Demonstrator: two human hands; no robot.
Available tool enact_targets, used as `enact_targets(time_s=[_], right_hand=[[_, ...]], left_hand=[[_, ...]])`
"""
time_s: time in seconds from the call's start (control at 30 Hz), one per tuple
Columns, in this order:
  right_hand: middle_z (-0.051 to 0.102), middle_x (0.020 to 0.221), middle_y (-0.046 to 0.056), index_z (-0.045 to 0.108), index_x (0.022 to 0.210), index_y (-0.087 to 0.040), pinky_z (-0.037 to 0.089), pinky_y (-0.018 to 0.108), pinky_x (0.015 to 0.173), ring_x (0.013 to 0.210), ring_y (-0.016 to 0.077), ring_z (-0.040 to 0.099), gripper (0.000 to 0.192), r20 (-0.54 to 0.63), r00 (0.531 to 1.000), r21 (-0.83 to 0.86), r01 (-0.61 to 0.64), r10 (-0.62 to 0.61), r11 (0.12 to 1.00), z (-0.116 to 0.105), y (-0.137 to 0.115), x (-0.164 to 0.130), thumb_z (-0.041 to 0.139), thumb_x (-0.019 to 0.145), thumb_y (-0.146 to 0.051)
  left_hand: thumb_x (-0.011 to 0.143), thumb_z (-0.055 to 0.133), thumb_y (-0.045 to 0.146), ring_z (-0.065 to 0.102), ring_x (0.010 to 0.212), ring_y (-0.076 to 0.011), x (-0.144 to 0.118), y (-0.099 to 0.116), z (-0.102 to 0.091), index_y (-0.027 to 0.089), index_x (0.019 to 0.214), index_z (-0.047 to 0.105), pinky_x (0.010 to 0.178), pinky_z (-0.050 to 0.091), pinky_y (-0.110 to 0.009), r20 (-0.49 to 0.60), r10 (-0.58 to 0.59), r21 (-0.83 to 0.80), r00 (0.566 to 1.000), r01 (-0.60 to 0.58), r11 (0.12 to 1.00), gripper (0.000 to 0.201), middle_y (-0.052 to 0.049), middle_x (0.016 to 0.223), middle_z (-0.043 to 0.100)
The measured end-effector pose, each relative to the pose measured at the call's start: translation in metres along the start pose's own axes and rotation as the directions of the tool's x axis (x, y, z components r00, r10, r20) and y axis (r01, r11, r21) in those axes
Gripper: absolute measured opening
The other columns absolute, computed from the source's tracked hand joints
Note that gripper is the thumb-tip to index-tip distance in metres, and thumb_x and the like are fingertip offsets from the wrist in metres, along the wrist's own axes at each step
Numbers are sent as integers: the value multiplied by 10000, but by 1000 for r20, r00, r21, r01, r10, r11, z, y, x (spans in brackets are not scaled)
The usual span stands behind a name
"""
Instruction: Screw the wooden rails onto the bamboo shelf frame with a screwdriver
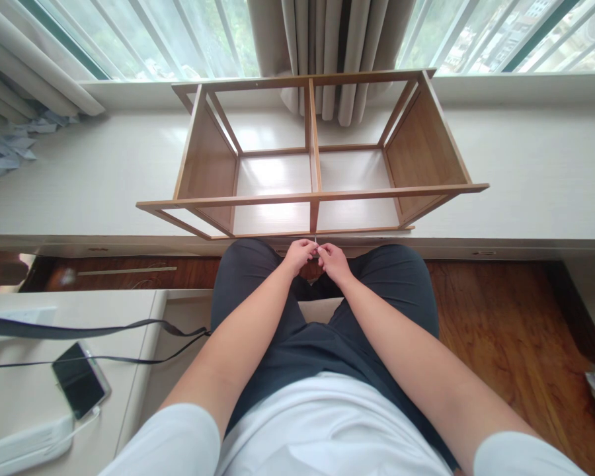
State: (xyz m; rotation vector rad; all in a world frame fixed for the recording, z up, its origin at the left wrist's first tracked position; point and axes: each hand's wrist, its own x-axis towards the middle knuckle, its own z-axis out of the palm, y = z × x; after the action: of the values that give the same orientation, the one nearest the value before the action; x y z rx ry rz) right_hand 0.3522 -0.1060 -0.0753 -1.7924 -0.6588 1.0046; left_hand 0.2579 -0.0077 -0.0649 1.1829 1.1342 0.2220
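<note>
Window ledge, wooden shelf frame (311,153) just beyond left hand (299,254), right hand (333,259).

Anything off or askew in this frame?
Mostly tidy. The wooden shelf frame lies on its side on the window ledge, its front rail jutting past the edge. Crumpled paper is heaped at far left. Both hands, left hand and right hand, pinch something tiny.
</note>
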Motion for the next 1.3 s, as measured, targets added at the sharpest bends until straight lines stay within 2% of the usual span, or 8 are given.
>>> enact_targets(time_s=[0.23, 0.57, 0.83, 0.93, 1.1, 1.3], right_hand=[[570, 534, -35, 624, 827, -200, 357, 219, 464, 439, 115, 458, 197, -2, 1000, 55, -20, 21, 998, 2, 3, 2, 502, 863, -351], [551, 521, -49, 606, 850, -192, 298, 188, 393, 390, 86, 412, 175, 61, 987, 204, -161, 151, 966, 1, -7, -2, 507, 875, -333], [553, 535, -54, 595, 871, -196, 298, 171, 376, 382, 78, 412, 161, 111, 962, 245, -271, 251, 931, 0, -9, -2, 516, 895, -335], [553, 531, -49, 588, 842, -195, 302, 175, 376, 383, 80, 416, 177, 85, 969, 210, -243, 230, 947, 1, -8, -1, 540, 884, -360], [554, 524, -50, 581, 835, -198, 321, 194, 404, 392, 92, 425, 183, 39, 991, 141, -132, 127, 981, 2, -1, 0, 546, 864, -375], [565, 533, -53, 574, 857, -207, 371, 217, 484, 438, 113, 459, 178, -5, 999, 26, -50, 50, 998, 1, 4, 1, 528, 861, -379]], left_hand=[[760, 666, 254, 483, 518, -74, -2, 2, 0, 152, 749, 660, 456, 309, -190, -2, -6, -4, 1000, 6, 1000, 102, -2, 660, 607], [779, 643, 270, 495, 529, -82, -1, 2, -1, 161, 765, 677, 465, 319, -195, 1, 1, 17, 1000, -1, 1000, 115, -3, 664, 620], [752, 659, 265, 488, 529, -82, -3, 4, -1, 157, 757, 684, 468, 320, -194, -4, 4, 10, 1000, -4, 1000, 110, -6, 659, 623], [750, 665, 263, 484, 527, -81, -3, 4, -1, 156, 757, 680, 460, 312, -190, -14, 4, 10, 1000, -3, 1000, 108, -6, 656, 615], [749, 683, 273, 486, 529, -80, -3, 3, 0, 154, 753, 675, 458, 309, -187, -18, 0, 6, 1000, 0, 1000, 119, -6, 665, 611], [764, 681, 280, 483, 526, -78, -4, 4, 0, 154, 743, 673, 466, 312, -190, -17, -11, 5, 1000, 11, 1000, 129, -13, 675, 625]])
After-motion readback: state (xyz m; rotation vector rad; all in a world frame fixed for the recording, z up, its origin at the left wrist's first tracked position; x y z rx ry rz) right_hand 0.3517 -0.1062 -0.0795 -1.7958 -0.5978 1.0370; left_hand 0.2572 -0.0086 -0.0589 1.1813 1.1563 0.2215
